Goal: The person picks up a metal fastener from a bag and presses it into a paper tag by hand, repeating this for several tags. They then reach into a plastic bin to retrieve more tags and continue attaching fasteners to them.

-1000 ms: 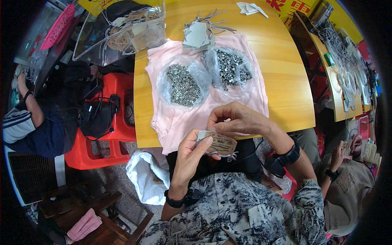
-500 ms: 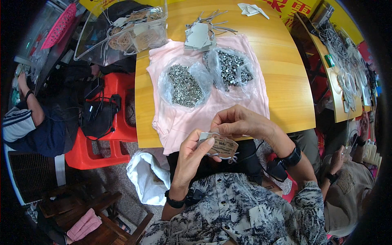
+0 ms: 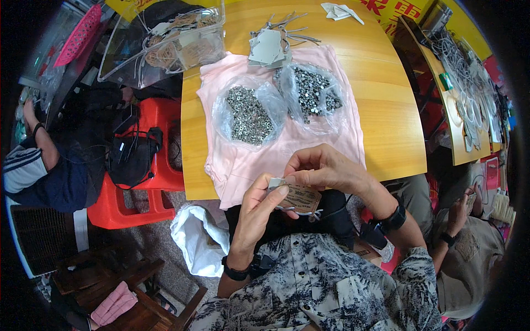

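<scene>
In front of my chest, just off the table's near edge, my left hand (image 3: 258,205) grips a brown printed tag (image 3: 302,199) with a pale grey edge and grey cord along its lower side. The thumb lies across its face. My right hand (image 3: 326,170) is closed in a pinch at the tag's upper edge; whatever small thing its fingertips hold is hidden. Beyond my hands, a clear plastic bag of small silvery metal nuts (image 3: 248,117) lies left, and a bag of darker shiny small metal parts (image 3: 314,94) right. Both rest on a pink cloth (image 3: 234,176).
Pale tags with grey cords (image 3: 268,47) are stacked on the wooden table (image 3: 386,110). A clear bin (image 3: 182,47) holds brown tags at the far left. Red stools (image 3: 138,207) and a white sack (image 3: 201,243) stand left. Other people sit at both sides.
My right fingertips have shifted slightly at the tag's upper edge, and the tag has tilted a little. My left hand keeps its hold. The person at right has moved their hands.
</scene>
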{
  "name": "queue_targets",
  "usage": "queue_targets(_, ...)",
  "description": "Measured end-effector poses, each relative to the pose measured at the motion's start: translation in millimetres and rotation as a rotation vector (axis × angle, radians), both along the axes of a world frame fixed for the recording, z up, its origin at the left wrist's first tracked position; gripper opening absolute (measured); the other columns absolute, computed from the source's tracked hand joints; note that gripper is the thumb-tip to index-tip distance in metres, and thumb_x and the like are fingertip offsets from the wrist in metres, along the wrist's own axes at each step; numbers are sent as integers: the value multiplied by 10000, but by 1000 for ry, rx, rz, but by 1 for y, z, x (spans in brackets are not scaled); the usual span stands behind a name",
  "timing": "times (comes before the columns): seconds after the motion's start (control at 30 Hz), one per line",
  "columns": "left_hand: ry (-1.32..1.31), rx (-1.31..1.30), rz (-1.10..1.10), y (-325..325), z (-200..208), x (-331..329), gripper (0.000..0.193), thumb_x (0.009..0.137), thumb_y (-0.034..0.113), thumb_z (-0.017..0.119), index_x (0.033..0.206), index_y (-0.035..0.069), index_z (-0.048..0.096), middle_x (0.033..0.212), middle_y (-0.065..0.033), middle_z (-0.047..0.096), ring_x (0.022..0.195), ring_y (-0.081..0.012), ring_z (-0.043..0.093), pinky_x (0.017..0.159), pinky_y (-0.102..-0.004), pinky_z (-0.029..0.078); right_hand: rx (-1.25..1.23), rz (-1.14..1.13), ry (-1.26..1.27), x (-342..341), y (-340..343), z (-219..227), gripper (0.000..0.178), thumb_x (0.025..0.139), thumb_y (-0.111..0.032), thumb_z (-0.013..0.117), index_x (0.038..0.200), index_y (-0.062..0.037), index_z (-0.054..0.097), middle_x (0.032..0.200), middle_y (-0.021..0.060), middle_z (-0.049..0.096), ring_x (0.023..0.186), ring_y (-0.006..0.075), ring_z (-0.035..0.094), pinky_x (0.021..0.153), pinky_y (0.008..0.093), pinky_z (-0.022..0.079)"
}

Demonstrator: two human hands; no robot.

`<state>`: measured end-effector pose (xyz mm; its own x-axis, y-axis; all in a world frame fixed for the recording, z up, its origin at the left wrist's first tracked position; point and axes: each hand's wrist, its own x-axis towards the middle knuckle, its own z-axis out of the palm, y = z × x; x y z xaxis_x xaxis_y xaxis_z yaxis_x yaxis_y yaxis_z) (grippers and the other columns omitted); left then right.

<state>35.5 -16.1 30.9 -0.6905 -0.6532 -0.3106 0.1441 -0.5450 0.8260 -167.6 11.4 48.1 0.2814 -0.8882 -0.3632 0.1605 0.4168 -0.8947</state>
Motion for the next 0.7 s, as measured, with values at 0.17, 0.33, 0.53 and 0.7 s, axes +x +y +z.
queue_targets(0.17, 2, -1, -19, 0, -2, 0, 157, 996, 159, 509, 1026, 6, 510, 907, -112, 657, 752, -154, 663, 633, -270, 554, -34, -16, -16, 1, 2, -2, 181, 909, -188, 657, 954, -12, 653, 821, -20, 640, 704, 38, 560, 600, 201, 438)
queue_targets(0.33, 49, -33, -2, 4, -1, 0, 154, 1003, 161, 495, 1035, 10, 503, 925, -120, 655, 775, -158, 664, 637, -277, 558, -117, -20, -34, 3, 4, 0, 177, 922, -173, 642, 950, 2, 648, 852, 13, 662, 772, 71, 614, 677, 232, 501)
queue_targets(0.53, 49, -49, 92, 4, -3, -7, 167, 1015, 183, 473, 1061, 23, 492, 1005, -125, 644, 840, -179, 677, 653, -296, 572, -31, -129, 97, -10, 19, 7, 311, 988, -311, 547, 999, -24, 668, 815, -21, 624, 689, 43, 534, 600, 192, 431)
queue_targets(0.7, 111, -25, 188, 4, -5, -14, 190, 1029, 161, 421, 1151, 16, 441, 1112, -150, 613, 923, -220, 676, 720, -327, 587, 4, -269, 106, -4, 46, -1, 271, 961, -293, 603, 1033, -36, 652, 856, -36, 615, 694, 19, 511, 578, 179, 409)
